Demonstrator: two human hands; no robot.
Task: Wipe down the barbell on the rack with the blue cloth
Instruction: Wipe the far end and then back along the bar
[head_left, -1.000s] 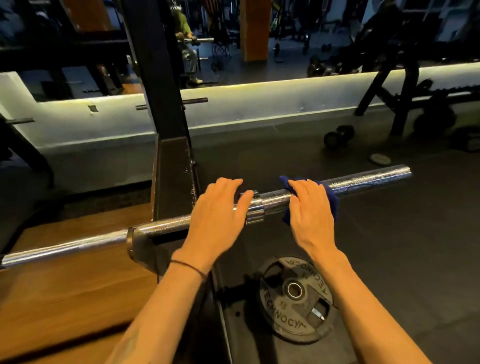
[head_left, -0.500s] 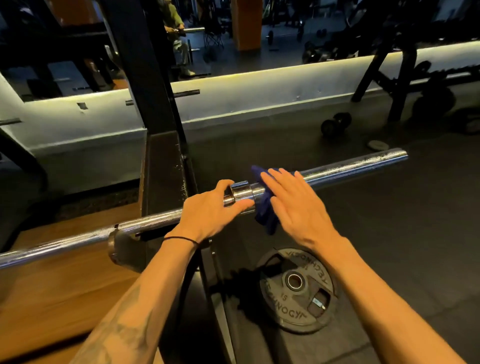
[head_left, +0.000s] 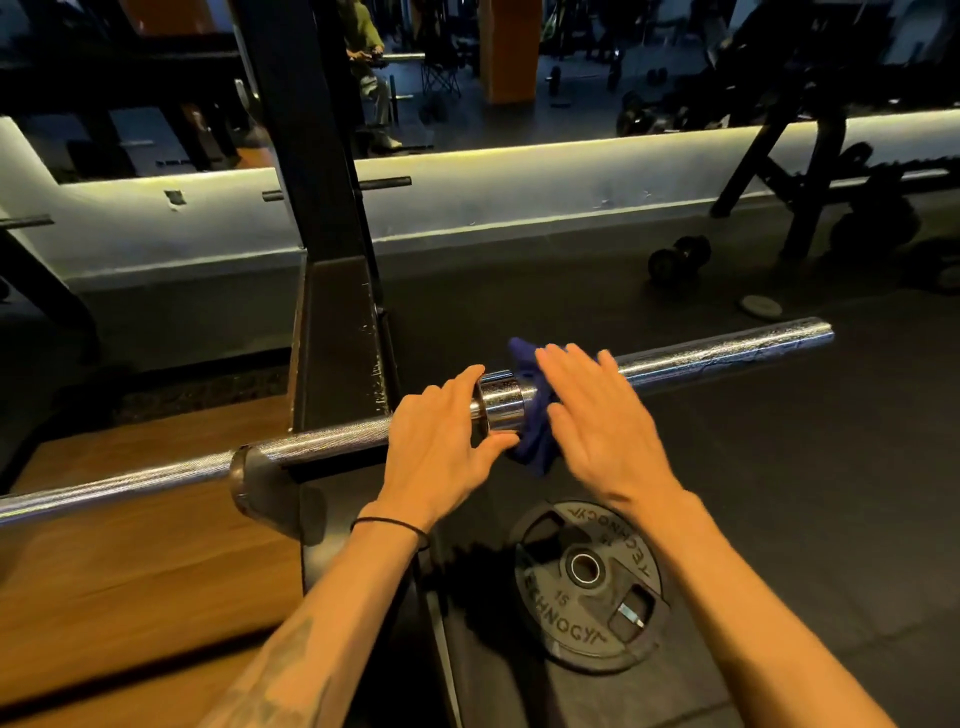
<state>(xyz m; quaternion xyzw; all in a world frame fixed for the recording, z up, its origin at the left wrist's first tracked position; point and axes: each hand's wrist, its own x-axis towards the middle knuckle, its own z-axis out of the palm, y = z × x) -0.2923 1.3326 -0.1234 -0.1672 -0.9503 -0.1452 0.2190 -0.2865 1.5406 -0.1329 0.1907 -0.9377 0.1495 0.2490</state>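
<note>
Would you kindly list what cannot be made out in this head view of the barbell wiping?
- Barbell: its left end is cut off by the picture's left edge.
- Blue cloth: mostly hidden behind the right hand; how the fingers touch it cannot be told.
- Left hand: its palm side against the collar is hidden.
- Weight plate: its lettering is partly hidden by the right forearm.

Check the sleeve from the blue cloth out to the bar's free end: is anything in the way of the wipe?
Nothing visible. The right hand presses the blue cloth on the barbell just outboard of the collar; the sleeve runs bare to its end. The weight plate lies on the floor below.
</note>
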